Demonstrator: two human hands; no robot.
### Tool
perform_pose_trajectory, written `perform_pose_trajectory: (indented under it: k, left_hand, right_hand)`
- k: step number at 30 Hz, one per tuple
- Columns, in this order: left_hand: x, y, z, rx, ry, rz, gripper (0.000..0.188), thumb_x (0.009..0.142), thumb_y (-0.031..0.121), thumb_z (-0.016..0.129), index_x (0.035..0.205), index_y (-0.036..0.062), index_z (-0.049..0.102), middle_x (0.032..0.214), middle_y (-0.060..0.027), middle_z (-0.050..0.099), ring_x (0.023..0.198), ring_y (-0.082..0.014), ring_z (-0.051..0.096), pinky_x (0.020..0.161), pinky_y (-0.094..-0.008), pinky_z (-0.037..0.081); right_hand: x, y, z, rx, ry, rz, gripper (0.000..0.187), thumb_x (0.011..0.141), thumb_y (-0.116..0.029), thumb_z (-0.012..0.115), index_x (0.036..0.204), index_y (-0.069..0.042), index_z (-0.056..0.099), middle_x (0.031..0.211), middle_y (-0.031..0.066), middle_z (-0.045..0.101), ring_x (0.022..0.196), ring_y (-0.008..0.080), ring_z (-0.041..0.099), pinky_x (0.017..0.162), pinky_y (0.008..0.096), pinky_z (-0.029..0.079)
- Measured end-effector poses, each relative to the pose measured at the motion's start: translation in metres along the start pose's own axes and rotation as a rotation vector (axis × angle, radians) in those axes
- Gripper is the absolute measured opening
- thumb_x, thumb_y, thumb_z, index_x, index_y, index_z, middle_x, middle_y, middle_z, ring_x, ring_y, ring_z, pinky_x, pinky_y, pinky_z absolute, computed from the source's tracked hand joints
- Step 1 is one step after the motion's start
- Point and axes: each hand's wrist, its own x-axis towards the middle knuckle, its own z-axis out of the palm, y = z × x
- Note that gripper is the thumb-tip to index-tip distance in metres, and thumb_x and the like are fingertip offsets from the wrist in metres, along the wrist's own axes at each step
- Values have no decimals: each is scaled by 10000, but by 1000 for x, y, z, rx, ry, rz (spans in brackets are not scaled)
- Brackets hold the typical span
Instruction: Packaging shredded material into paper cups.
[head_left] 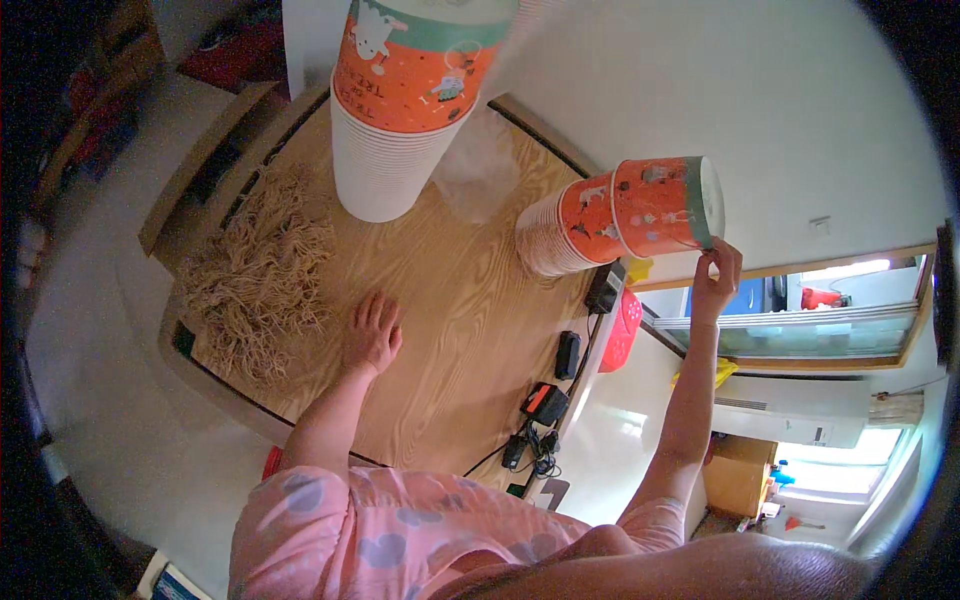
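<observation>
My left hand point(375, 338) rests on the wood-grain table point(440, 330), fingers stretched out, holding nothing. Beside it lies a heap of beige shaggy strands point(265, 270). With the fingertips of my right hand point(716, 278) I pinch the green rim area of an orange paper bucket point(652, 208). This bucket tops a stack of nested buckets point(545, 235), which appears to be in clear plastic wrap. A larger-looking stack of orange and white paper buckets point(395, 140) stands farther left, with its top cut off by the picture's edge.
Crumpled clear plastic point(480, 170) lies between the stacks. Along the table's right edge are a black case point(567, 355), a black and orange battery-like block point(545, 403) and a coiled black cable point(545, 455). A red perforated plastic thing point(622, 332) is beyond that edge.
</observation>
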Motion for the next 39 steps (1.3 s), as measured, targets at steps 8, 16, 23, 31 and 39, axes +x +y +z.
perform_pose_trajectory:
  k: [8, 16, 23, 31, 39]
  left_hand:
    - [-1, 3, -8, 12, -34, -23, 471, 783, 281, 513, 1209, 95, 440, 1306, -163, 351, 1224, -324, 302, 984, -491, 256]
    - [1, 5, -12, 5, -51, -39, 462, 782, 267, 524, 1204, 98, 443, 1291, -159, 370, 1219, -327, 312, 975, -496, 264]
    - [5, 4, -9, -20, -21, -16, 462, 764, 257, 539, 1186, 86, 457, 1275, -180, 379, 1204, -340, 323, 972, -499, 267]
    - [5, 4, -12, -45, -20, -7, 465, 757, 248, 542, 1185, 88, 457, 1278, -181, 376, 1203, -342, 323, 975, -496, 262]
    - [6, 5, -15, -24, -35, -5, 477, 750, 248, 549, 1190, 93, 452, 1279, -179, 374, 1203, -342, 322, 978, -496, 260]
  right_hand:
    - [-7, -1, 14, -20, -49, -82, 262, 715, 65, 539, 939, -55, 602, 915, 114, 587, 858, 255, 571, 735, 338, 479]
    - [-17, -6, 29, -3, -100, -63, 254, 736, 53, 531, 954, -61, 595, 934, 124, 582, 867, 270, 575, 734, 341, 490]
    - [-23, -6, 39, 15, -165, -60, 255, 741, 59, 527, 958, -60, 590, 950, 127, 580, 885, 283, 575, 741, 353, 491]
    - [-27, -6, 45, 63, -165, -69, 251, 744, 64, 520, 956, -56, 581, 960, 127, 578, 897, 283, 574, 758, 353, 484]
    - [-26, 0, 46, 60, -163, -70, 253, 754, 69, 507, 963, -56, 575, 981, 124, 578, 916, 284, 571, 781, 359, 477]
